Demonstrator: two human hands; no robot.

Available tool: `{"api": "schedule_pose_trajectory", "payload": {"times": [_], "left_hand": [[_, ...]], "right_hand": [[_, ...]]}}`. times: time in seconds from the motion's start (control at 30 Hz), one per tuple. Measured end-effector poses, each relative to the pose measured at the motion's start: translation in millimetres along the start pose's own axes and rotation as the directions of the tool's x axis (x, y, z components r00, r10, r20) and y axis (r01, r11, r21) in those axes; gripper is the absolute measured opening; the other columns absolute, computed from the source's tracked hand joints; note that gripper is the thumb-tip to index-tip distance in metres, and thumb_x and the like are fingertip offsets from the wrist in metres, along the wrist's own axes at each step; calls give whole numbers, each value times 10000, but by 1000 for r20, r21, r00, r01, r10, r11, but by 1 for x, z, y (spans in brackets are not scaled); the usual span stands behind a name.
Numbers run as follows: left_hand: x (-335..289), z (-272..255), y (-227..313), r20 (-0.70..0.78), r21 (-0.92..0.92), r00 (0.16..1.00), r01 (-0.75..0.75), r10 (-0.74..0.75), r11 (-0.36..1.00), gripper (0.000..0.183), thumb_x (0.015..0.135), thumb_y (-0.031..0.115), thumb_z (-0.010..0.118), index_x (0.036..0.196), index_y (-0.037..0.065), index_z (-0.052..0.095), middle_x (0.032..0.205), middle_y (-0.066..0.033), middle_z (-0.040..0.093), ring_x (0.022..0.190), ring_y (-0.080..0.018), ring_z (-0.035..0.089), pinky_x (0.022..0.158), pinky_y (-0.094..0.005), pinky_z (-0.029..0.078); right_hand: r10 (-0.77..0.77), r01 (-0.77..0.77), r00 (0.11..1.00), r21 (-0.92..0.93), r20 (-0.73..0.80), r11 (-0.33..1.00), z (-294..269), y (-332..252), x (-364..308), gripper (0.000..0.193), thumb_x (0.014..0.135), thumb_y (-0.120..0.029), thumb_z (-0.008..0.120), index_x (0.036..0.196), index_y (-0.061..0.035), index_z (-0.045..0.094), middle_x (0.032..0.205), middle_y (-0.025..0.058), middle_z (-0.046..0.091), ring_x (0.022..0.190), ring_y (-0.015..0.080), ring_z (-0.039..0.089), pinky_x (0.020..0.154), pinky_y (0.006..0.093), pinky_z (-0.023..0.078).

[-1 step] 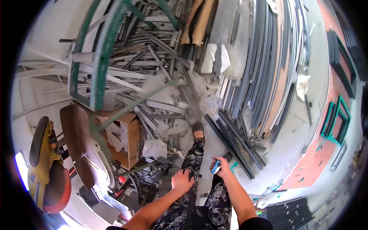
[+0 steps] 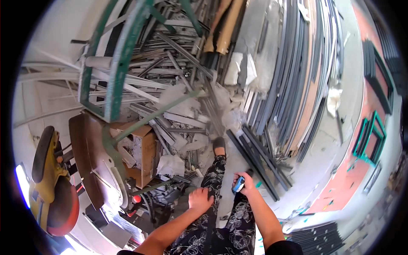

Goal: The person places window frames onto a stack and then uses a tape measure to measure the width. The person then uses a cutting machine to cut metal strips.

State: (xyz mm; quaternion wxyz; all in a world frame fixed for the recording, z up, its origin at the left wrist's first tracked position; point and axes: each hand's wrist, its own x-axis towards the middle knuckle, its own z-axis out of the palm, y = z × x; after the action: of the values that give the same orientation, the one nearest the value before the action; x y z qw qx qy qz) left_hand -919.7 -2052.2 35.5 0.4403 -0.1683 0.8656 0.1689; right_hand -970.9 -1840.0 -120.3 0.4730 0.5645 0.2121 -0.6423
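My right hand (image 2: 244, 182) is closed around a small tape measure (image 2: 239, 184) with a blue and dark case, held above my right knee. My left hand (image 2: 201, 199) rests on my left leg, in patterned black trousers (image 2: 214, 178), with no object visible in it. Its fingers drape over the cloth, bent and partly hidden. Just ahead of my right hand, several dark metal profiles (image 2: 259, 163) lie at a slant on the floor. My left foot, in a dark shoe (image 2: 219, 143), stands among offcuts.
Long grey bars (image 2: 284, 72) lie stacked ahead to the right. Scrap strips (image 2: 148, 63) heap up at the left, beside a cardboard box (image 2: 146, 157). A green metal frame (image 2: 112, 93) and a yellow machine (image 2: 53, 174) with a red-edged disc guard stand at the left. Green frames (image 2: 369, 138) lie far right.
The view has shifted slightly, so the surroundings sit a little lower. My left fingers look slightly more bent on my leg; my right hand keeps its grip on the tape measure.
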Motion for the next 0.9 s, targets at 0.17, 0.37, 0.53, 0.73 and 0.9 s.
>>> {"api": "schedule_pose_trajectory", "payload": {"times": [0.17,0.37,0.53,0.73,0.9], "left_hand": [[26,-157,-27,-724,-91,642,-450,252,888,261,735,23,625,995,4,611,1050,-196,621,947,-391,603,865,-462,482],[58,-350,-90,-911,168,370,-73,183,983,436,795,65,630,1206,-38,526,1218,-213,546,1165,-386,510,1007,-467,392],[88,-382,-131,-839,265,503,47,206,963,635,875,242,569,1410,-17,344,1358,-213,460,1299,-392,400,1091,-467,295],[100,-365,-157,-739,276,657,92,150,957,679,858,328,564,1370,-63,346,1288,-236,500,1168,-418,485,1017,-508,348],[89,-357,-193,-602,339,763,-22,235,941,744,811,309,615,1319,-146,319,1180,-315,496,974,-494,494,890,-557,373]], "right_hand": [[-93,157,957,-224,274,962,114,-64,-24,266,784,-178,557,972,7,589,756,100,588,665,224,563,626,399,499],[-197,233,969,-293,148,927,211,-98,-3,210,788,-113,547,962,0,579,757,106,597,662,204,563,589,360,497],[-114,136,991,-464,76,875,258,-115,36,154,811,-174,621,824,-21,611,660,70,576,592,199,564,570,335,484],[-190,188,979,-652,68,735,295,-168,112,180,826,-243,680,806,-75,619,682,39,574,595,167,549,557,325,457],[-432,209,902,-883,8,421,333,-234,203,295,792,-275,680,898,0,692,689,89,629,644,199,603,612,360,465]]}}
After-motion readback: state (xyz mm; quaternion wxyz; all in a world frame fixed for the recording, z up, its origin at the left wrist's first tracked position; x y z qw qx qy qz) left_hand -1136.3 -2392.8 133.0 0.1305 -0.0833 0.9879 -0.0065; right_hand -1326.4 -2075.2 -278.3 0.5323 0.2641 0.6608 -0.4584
